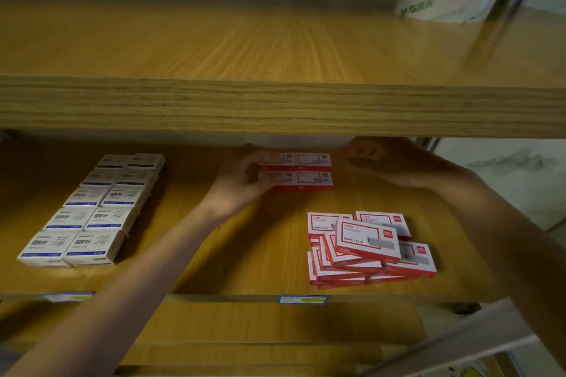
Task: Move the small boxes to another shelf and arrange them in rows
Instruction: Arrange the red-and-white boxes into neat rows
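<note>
Left hand fingers curl round the left edge of four small red-and-white cardboard boxes squared together at the back of the wooden shelf; right hand hovers just beside them, relaxed, empty.

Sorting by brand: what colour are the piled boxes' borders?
Red borders on white boxes, head view.

Head-worn wide-angle camera, close in, facing forward and down onto middle shelf.
</note>
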`<action>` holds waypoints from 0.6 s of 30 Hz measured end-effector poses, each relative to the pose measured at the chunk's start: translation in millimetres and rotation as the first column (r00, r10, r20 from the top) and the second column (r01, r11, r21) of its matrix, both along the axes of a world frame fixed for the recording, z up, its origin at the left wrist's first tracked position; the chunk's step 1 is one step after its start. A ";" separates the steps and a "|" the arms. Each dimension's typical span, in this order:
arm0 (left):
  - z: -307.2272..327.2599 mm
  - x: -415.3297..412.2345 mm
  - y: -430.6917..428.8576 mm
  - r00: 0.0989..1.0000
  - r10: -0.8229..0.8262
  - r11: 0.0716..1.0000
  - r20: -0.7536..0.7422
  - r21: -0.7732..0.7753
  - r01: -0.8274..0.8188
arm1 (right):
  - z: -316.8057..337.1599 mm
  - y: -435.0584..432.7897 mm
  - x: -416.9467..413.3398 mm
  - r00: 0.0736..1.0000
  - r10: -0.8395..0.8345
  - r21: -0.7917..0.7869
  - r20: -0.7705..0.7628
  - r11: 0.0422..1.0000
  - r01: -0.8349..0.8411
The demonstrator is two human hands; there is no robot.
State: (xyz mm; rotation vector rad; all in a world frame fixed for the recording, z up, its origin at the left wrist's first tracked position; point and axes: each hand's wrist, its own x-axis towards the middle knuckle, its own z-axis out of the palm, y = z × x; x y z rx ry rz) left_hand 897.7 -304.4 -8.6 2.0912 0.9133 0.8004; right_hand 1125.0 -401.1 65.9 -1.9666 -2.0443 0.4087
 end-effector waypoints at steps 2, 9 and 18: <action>8.7 -3.2 -26.4 0.995 -0.099 0.989 0.012 -0.108 0.100 | 7.1 -22.9 0.2 0.999 -0.008 -0.039 -0.054 0.999 0.006; 3.5 1.5 -75.6 0.961 -0.242 0.969 -0.136 0.009 0.246 | 0.1 -82.5 -4.5 0.990 0.102 -0.039 0.098 0.994 -0.098; -8.5 9.9 -96.4 0.974 -0.177 0.975 -0.139 0.108 0.193 | -9.8 -95.3 -10.8 0.997 0.044 0.022 0.067 0.999 -0.046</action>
